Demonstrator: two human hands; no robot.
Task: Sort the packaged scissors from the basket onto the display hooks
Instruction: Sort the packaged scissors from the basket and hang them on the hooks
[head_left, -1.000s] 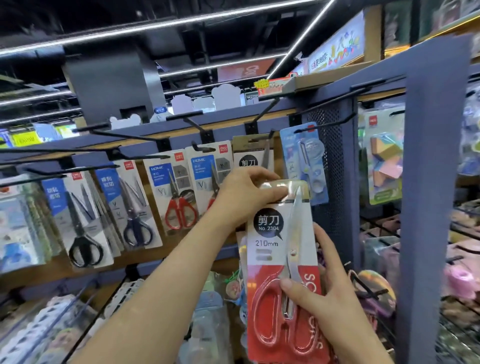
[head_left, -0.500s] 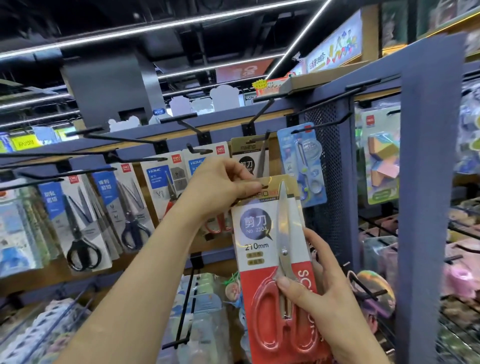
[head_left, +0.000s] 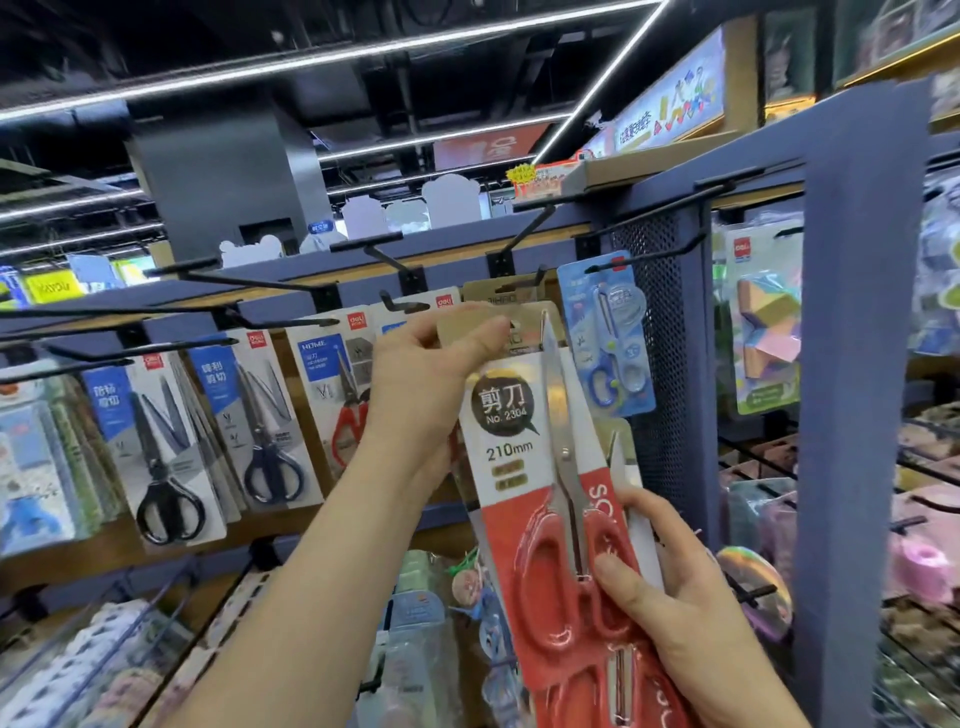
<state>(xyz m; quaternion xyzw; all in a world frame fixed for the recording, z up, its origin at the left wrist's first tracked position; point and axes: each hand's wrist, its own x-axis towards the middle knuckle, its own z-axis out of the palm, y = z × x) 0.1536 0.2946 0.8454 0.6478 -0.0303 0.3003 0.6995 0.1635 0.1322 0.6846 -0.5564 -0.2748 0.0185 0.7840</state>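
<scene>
Blue display rack (head_left: 857, 364), black hooks (head_left: 249, 283), hung packs: black scissors (head_left: 161, 457), navy scissors (head_left: 262, 431), red scissors (head_left: 340, 389), small blue scissors (head_left: 608, 338)

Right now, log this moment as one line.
red-handled scissors pack: tilted, not yet hung | left hand: pinches its top | right hand: grips its bottom

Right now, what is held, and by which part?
Red scissors pack: left hand grip pinches its top tab; right hand grip wraps its handle end.

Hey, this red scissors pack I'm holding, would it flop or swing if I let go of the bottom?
Probably stiff: the red scissors pack looks flat between the left hand and right hand. Likely bottom-heavy, with handles low, so it may swing.
</scene>
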